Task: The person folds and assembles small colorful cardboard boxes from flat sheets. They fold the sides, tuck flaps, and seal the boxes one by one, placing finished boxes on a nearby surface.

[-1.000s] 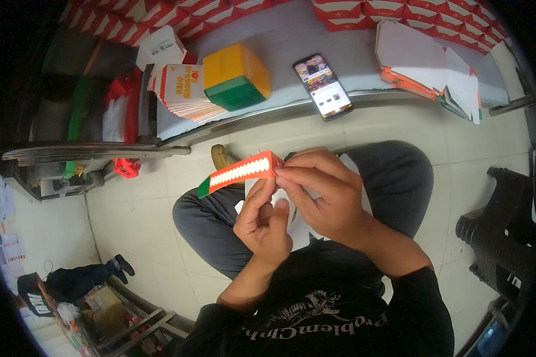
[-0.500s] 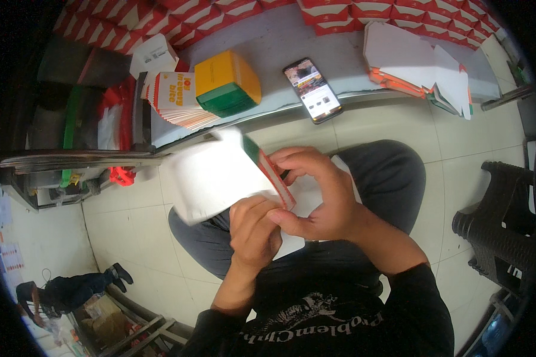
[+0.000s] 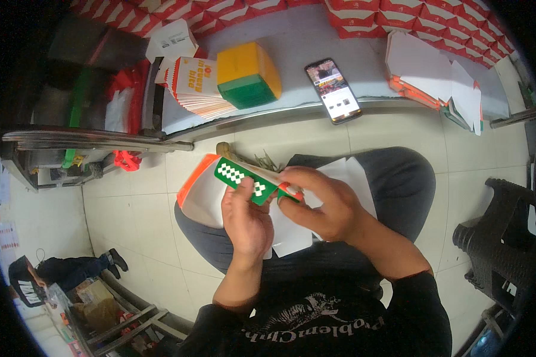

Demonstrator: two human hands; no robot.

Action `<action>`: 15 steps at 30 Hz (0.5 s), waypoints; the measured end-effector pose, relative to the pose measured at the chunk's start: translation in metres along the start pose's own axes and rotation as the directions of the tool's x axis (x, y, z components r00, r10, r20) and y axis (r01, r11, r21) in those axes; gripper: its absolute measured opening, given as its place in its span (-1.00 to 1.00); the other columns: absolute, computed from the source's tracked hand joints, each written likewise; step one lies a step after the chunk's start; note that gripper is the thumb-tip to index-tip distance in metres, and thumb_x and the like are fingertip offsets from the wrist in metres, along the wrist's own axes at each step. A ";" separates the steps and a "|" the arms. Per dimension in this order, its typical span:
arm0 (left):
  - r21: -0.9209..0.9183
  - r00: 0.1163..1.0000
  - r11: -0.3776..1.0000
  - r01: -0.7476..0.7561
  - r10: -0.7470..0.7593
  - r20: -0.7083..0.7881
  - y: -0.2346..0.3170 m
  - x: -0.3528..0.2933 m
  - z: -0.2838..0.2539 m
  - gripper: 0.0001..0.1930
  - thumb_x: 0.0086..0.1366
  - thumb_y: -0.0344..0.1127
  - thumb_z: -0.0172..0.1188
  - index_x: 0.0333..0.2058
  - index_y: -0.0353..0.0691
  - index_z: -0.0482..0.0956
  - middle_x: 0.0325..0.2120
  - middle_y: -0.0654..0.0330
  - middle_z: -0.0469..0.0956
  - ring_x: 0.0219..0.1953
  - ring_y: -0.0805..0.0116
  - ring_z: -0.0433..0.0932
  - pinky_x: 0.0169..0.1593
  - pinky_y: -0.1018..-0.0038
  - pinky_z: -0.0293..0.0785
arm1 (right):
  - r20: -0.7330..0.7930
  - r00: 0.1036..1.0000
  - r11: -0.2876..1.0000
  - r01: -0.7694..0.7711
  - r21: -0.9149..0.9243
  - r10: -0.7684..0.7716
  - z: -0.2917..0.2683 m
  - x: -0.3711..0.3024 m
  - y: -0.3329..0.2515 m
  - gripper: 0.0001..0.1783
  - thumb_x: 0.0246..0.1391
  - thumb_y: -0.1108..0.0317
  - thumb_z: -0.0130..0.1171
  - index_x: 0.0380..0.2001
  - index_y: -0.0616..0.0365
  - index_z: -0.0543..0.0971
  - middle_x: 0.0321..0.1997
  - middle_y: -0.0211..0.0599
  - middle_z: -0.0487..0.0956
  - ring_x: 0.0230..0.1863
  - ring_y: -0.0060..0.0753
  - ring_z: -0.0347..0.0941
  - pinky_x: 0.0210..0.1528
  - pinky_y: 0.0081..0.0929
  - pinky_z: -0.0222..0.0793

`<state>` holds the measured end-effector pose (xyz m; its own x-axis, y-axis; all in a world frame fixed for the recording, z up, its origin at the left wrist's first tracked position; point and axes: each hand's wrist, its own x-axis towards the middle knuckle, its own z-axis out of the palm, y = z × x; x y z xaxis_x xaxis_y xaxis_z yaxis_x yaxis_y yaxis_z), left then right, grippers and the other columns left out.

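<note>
A partly folded paper carton [image 3: 244, 180] is between my hands above my lap. A green panel with white diamond shapes faces up, while an orange-edged flap and white inner side show on the left. My left hand [image 3: 247, 223] grips the green panel from below, thumb on its face. With thumb and fingers, my right hand [image 3: 327, 199] pinches the carton's right end, where a small red and green tab shows. White flat carton blanks [image 3: 289, 235] lie on my lap beneath, partly hidden by my hands.
On the bench ahead stand a yellow and green box [image 3: 250, 74], a fanned stack of printed cartons [image 3: 196, 80], a phone [image 3: 333, 89] and more flat blanks [image 3: 420, 68]. Red and white boxes [image 3: 423, 18] are piled behind. Black stools [image 3: 500, 232] stand right; another person [image 3: 59, 273] is lower left.
The carton has turned, so its green patterned panel and orange flap now show instead of the broad white face. My left hand has shifted its grip onto the green panel. The view has moved slightly.
</note>
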<state>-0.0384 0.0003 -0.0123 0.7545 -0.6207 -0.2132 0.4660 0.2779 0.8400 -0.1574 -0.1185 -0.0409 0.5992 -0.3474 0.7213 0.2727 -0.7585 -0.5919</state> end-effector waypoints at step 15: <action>0.275 0.951 0.910 -0.309 0.291 0.105 -0.024 -0.010 -0.011 -0.81 0.48 -0.38 0.32 -0.06 -0.40 0.71 -0.16 0.19 0.73 -0.14 0.55 0.60 -0.02 0.57 0.47 | -0.050 0.999 0.998 -0.003 0.055 0.006 0.001 0.001 0.006 -0.58 -0.07 0.64 0.52 -0.13 0.29 0.59 -0.06 -0.04 0.61 0.12 0.10 0.66 0.11 -0.17 0.70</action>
<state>-0.0523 0.0084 -0.0362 0.8044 -0.5866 0.0941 0.0641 0.2430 0.9679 -0.1551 -0.1229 -0.0442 0.5626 -0.3790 0.7347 0.3119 -0.7258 -0.6132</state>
